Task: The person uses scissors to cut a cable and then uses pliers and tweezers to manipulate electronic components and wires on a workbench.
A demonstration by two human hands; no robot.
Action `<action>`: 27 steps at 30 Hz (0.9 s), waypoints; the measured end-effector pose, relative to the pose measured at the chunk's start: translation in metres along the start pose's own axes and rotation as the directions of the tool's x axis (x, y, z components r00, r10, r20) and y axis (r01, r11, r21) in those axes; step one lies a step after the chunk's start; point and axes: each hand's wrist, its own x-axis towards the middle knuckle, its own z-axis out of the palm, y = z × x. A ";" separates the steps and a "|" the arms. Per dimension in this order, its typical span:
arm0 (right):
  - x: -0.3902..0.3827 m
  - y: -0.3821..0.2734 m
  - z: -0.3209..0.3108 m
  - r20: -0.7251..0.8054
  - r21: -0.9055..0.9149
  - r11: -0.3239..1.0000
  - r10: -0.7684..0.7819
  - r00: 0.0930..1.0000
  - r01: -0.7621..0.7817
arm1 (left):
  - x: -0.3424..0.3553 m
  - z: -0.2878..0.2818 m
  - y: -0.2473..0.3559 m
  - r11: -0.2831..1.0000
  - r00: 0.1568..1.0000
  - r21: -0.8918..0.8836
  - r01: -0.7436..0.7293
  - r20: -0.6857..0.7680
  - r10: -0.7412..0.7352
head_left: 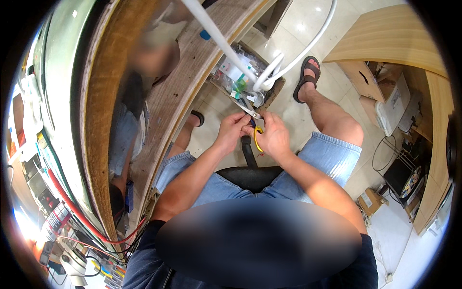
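- Your left hand and right hand meet above your knees, over the tiled floor — seated on the black stool.
- Right fingers pinch a thin yellow loop of wire; left fingers close on its upper end beside slim silver-jawed pliers.
- The wire looks light and springy, probably slippery — grip near the end being worked.
- An open cardboard box of small parts sits just beyond, under white plastic conduit pipes.

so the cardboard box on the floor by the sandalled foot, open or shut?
Open. The cardboard box has no lid or flaps over it, and small packets and parts show inside; white tubing runs above it.
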 end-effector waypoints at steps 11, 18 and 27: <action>-0.002 -0.001 0.000 -0.030 0.004 1.000 -0.006 1.000 0.006 | -0.004 0.005 0.005 1.000 1.000 -0.029 0.004 0.021 -0.004; -0.002 0.000 -0.001 -0.005 -0.001 1.000 -0.005 1.000 0.005 | -0.006 0.005 0.007 1.000 0.999 -0.001 -0.006 0.032 0.006; -0.002 0.002 -0.001 -0.018 0.011 0.999 -0.030 0.999 0.031 | -0.004 0.000 0.004 1.000 0.998 0.014 -0.007 0.062 0.006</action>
